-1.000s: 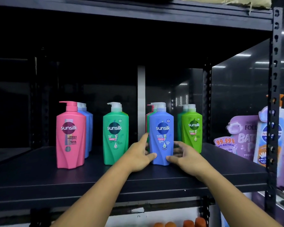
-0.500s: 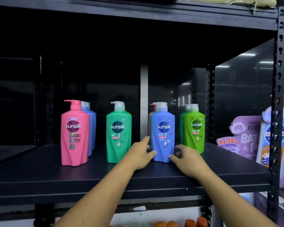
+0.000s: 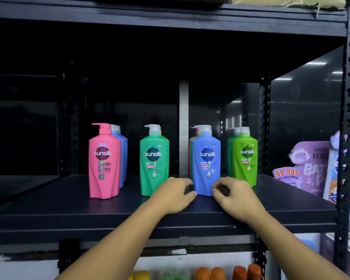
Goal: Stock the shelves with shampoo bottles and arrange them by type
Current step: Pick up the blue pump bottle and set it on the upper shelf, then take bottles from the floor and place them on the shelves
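Across the dark metal shelf (image 3: 69, 205), upright Sunsilk pump bottles in 4 clusters. At far left, pink shampoo bottle (image 3: 103, 161), with pale blue bottles (image 3: 123, 158) just behind. Right of it, standing alone, teal-green shampoo bottle (image 3: 154, 160). Centre, at the front, blue shampoo bottle (image 3: 207, 161), hiding a row of others. Further right, lime-green shampoo bottle (image 3: 245, 156). Beyond the shelf post, purple anti-bacterial packs (image 3: 303, 168). Low at the blue bottle's base, left hand (image 3: 173, 196) and right hand (image 3: 235, 197), fingers curled loosely, flanking it; contact too unclear to tell, nothing clamped.
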Demonstrator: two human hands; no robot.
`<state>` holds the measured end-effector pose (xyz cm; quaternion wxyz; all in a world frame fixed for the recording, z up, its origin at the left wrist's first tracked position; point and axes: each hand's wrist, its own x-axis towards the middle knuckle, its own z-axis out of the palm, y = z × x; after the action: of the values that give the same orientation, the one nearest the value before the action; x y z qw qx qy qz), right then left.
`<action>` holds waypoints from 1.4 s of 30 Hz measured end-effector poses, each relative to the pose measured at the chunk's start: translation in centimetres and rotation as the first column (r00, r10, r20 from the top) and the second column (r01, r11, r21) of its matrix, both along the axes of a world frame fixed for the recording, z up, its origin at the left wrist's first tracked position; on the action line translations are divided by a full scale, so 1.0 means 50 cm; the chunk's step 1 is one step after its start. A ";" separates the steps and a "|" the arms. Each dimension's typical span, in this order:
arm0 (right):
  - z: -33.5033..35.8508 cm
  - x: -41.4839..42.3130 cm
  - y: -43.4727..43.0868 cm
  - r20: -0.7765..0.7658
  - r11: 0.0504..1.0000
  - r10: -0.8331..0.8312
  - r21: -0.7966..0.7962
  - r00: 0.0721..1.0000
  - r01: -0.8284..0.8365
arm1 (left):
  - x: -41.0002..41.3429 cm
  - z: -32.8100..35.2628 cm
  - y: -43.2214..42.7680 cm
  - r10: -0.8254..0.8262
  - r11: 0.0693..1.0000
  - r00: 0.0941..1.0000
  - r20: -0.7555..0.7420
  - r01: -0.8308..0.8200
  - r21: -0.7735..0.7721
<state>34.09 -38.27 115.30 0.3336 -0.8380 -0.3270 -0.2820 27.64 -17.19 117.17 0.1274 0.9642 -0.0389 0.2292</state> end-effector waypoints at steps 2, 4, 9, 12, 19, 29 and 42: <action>0.000 -0.012 -0.002 0.048 0.992 0.051 -0.122 0.998 -0.045 | -0.031 -0.005 0.008 -0.013 1.000 0.999 -0.047 0.013 0.006; -0.002 -0.029 -0.003 0.133 0.959 0.041 -0.284 0.990 -0.002 | -0.066 -0.008 0.016 -0.006 0.998 0.995 -0.096 0.011 0.054; -0.027 -0.090 0.015 0.200 0.896 0.042 -0.441 0.979 0.051 | -0.166 -0.015 0.029 0.036 0.994 0.992 -0.123 -0.022 0.111; -0.055 -0.145 0.027 0.168 0.895 0.128 -0.444 0.977 -0.041 | -0.221 -0.035 0.034 0.036 0.986 0.998 -0.043 -0.028 0.164; -0.144 -0.279 0.014 0.096 0.891 0.275 -0.399 0.957 -0.216 | -0.343 -0.154 0.025 -0.075 0.997 0.987 0.144 0.079 -0.021; -0.552 -0.411 -0.007 -0.422 0.748 0.188 -0.524 0.887 -0.408 | -0.448 -0.612 0.009 -0.090 0.979 0.913 -0.399 0.006 -0.205; -1.032 -0.582 0.000 -0.839 0.540 -0.285 -0.539 0.463 -0.646 | -0.615 -1.100 0.009 -0.162 0.914 0.398 -0.903 -0.285 -0.289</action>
<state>5.00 -38.26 63.72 0.0518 -0.8577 -0.3032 0.4120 -3.12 -16.72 62.15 0.3127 0.8826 0.1217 -0.3293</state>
